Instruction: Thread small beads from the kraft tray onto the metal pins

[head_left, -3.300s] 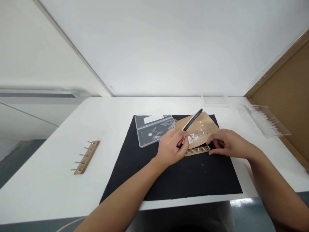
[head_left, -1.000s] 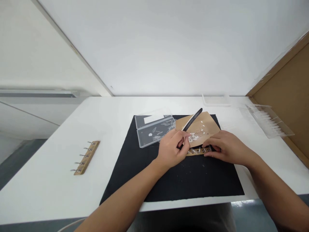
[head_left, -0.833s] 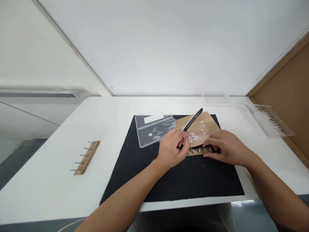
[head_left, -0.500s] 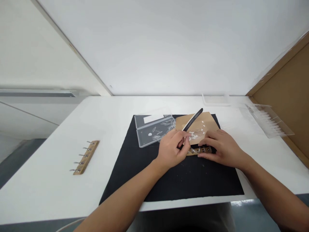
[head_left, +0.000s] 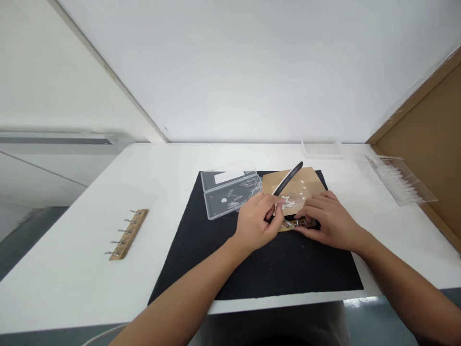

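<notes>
My left hand [head_left: 256, 220] is closed, and a black nail file [head_left: 289, 177] slants up and right from its fingers. Under the fingertips of both hands lies a wooden strip [head_left: 287, 226] with metal clips and small clear pieces on it. My right hand [head_left: 328, 218] pinches at the strip's right part with thumb and fingers; what exactly it grips is too small to tell. Just behind the hands, small white pieces [head_left: 288, 203] are scattered on a brown sheet [head_left: 311, 180].
An open clear case [head_left: 215, 205] with clear nail tips sits on the black mat [head_left: 201, 250]. Another wooden strip with clips [head_left: 130, 235] lies on the white table [head_left: 79, 283] at left. Clear trays [head_left: 405, 185] stand at right, by a brown panel [head_left: 428, 125].
The fingers of my right hand have shifted slightly and cover more of the strip's right end. My left hand and the file have hardly moved.
</notes>
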{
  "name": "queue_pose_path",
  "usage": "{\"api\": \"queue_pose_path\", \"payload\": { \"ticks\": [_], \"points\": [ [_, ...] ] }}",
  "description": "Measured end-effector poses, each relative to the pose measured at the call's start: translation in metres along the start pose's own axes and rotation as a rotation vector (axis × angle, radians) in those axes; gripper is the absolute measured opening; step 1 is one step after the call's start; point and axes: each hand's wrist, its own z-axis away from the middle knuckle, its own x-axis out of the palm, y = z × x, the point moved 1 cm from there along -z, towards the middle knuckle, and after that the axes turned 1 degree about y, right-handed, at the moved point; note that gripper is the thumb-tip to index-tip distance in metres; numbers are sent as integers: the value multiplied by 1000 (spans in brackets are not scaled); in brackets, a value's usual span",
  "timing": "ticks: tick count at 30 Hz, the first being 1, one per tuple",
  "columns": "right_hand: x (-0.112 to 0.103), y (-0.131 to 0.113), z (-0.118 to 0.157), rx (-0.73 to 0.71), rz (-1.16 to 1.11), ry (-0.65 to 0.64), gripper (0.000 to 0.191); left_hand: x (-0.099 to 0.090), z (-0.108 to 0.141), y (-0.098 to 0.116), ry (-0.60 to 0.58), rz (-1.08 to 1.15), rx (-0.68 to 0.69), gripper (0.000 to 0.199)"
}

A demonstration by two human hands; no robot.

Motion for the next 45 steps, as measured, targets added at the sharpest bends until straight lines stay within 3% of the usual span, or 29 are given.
{"api": "queue_pose_path", "payload": {
  "ticks": [12,19,37,45],
  "points": [
    [-2,1,0,5,-48,-28,15,0,1,0,1,2,-3,11],
    [0,0,1,1,-17,-12,31,0,0,0,-15,-15,-6,12],
    [11,-5,-2,-30,-44,-53,39,0,1,0,11,2,4,11],
    [10,-6,-5,-26,-18,-65,29,0,1,0,2,6,6,11]
  ]
}}
